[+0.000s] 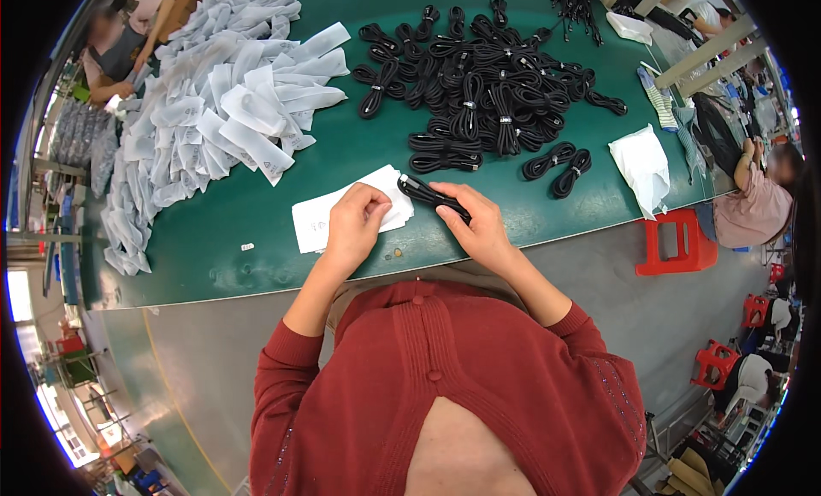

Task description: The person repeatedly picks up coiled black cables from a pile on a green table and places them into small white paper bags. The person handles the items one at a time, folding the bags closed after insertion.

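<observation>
My right hand [477, 227] is closed around a coiled black cable [434, 197], whose metal plug end points left toward the white stack. Thumb and fingers of my left hand [357, 221] are pinched together over a small stack of flat white bags [311, 226] near the table's front edge. Whether a bag's edge is between those fingertips is hidden. Just beyond my right hand, two coiled cables [560, 167] lie apart from a large pile of coiled black cables [505, 90].
A heap of filled whitish pouches [231, 103] covers the left of the green table [342, 141]. At the right edge lie a white bag [641, 171] and striped cloth [657, 98]. A red stool [676, 244] stands beyond the front edge. Other people sit at left and right.
</observation>
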Tool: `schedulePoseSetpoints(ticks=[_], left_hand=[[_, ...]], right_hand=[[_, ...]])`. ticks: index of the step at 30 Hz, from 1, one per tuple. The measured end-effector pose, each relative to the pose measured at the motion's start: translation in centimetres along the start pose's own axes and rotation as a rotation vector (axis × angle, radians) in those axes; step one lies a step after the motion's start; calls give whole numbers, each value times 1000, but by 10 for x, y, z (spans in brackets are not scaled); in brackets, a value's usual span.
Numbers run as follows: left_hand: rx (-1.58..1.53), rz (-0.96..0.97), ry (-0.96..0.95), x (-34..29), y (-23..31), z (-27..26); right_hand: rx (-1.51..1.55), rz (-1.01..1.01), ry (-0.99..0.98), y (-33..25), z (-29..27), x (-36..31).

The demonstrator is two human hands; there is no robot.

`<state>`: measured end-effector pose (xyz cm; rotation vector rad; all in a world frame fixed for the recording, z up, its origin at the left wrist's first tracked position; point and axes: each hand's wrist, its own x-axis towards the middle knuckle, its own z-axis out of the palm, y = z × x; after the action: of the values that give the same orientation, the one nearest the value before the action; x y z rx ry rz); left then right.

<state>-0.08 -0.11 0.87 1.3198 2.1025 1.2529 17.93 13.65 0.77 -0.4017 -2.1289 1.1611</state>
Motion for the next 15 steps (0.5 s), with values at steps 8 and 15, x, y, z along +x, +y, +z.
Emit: schedulePoseSetpoints(ticks=[8,15], left_hand=[[-239,3,51,-3,-2,-4],[1,370,-62,-3,24,-13]], right_hand=[[-47,-44,-235,-2,-13,3],[578,766,-424,-7,-13,11]])
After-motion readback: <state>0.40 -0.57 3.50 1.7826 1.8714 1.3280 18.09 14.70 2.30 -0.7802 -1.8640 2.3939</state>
